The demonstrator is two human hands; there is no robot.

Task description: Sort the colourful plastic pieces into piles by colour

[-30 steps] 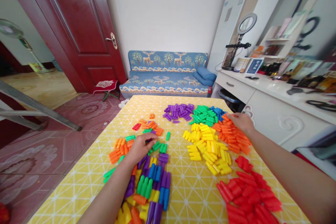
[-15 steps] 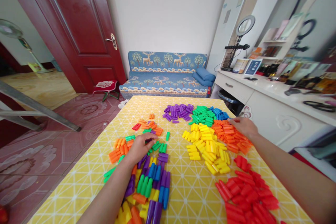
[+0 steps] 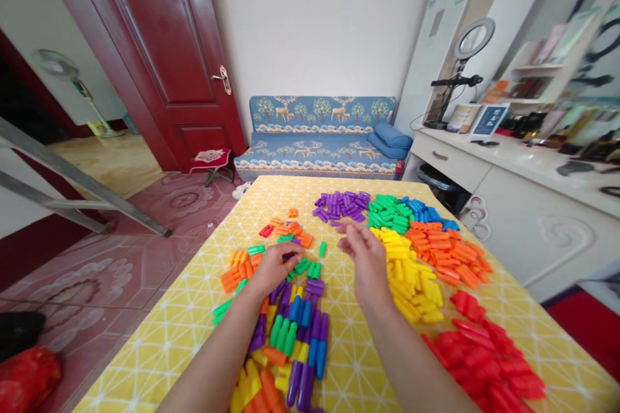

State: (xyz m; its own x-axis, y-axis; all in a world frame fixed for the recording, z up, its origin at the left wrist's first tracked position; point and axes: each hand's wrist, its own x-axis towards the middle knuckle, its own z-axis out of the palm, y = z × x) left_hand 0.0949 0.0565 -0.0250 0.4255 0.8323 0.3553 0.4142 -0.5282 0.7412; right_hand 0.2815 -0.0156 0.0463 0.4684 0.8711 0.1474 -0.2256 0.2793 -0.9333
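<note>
My left hand [image 3: 278, 266] is over the mixed-colour pile of plastic building pieces [image 3: 285, 329], its thumb and fingers brought together. Anything between those fingertips is too small or hidden to make out. My right hand [image 3: 364, 258] hovers over the table just left of the yellow pieces [image 3: 411, 277], its fingers curved and apart, with nothing visible in them. A single green piece [image 3: 322, 249] lies between the two hands. Close to my left hand are orange pieces [image 3: 293, 229], green pieces [image 3: 314, 270] and a red piece [image 3: 266, 231].
Sorted piles line the table's right side: purple [image 3: 341, 205], green [image 3: 390, 213], blue [image 3: 426, 211], orange [image 3: 448, 251] and red [image 3: 489, 361]. A yellow patterned cloth [image 3: 159, 342] covers the table. Beyond stand a blue sofa [image 3: 314, 142] and, at right, a white dresser [image 3: 527, 206].
My right hand has moved left from the orange pile to above the middle of the table. My left hand stays over the mixed pile. The view has turned slightly left.
</note>
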